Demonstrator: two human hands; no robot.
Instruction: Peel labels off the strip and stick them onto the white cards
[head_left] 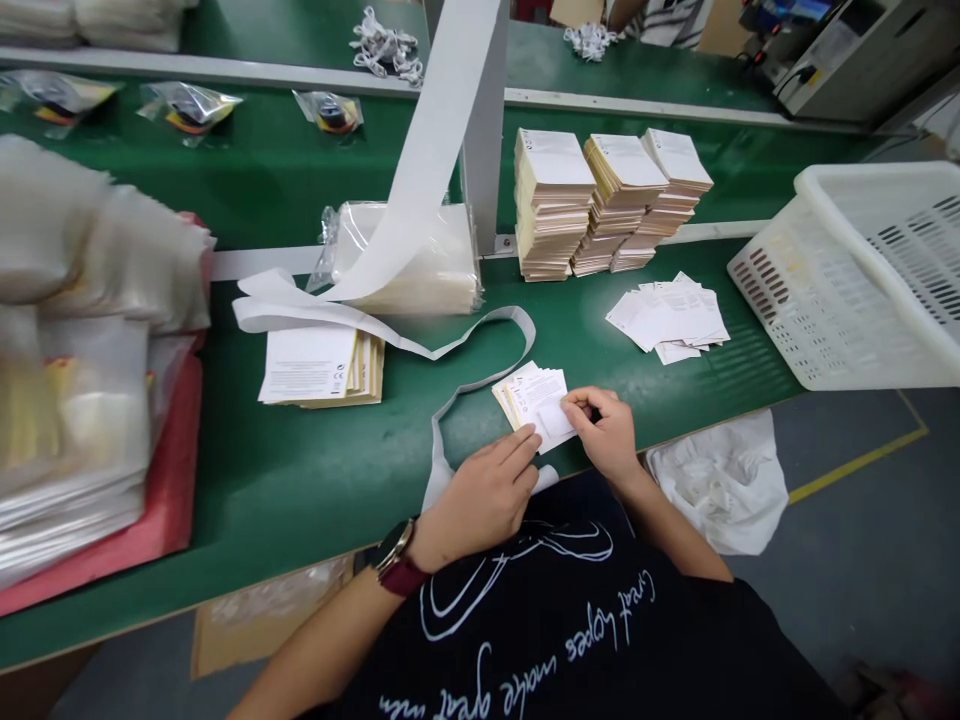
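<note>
A small fanned stack of printed white cards point(530, 388) lies near the table's front edge. On the top card rests a small blank white label point(554, 418). My right hand point(606, 430) pinches the label's right edge between thumb and forefinger. With fingers stretched out flat, my left hand point(491, 488) touches the lower left of the top card. A long white paper strip point(439, 150) hangs down from above, loops over the table and runs beneath my left hand, where its end shows.
Tall card stacks point(551, 205) stand at the back, with loose cards point(671, 315) before them. A white plastic basket point(840, 300) is at right. Another card stack point(311, 365) and clear plastic bags point(90, 400) on a red sheet lie left. Bagged items point(193, 108) ride a green belt.
</note>
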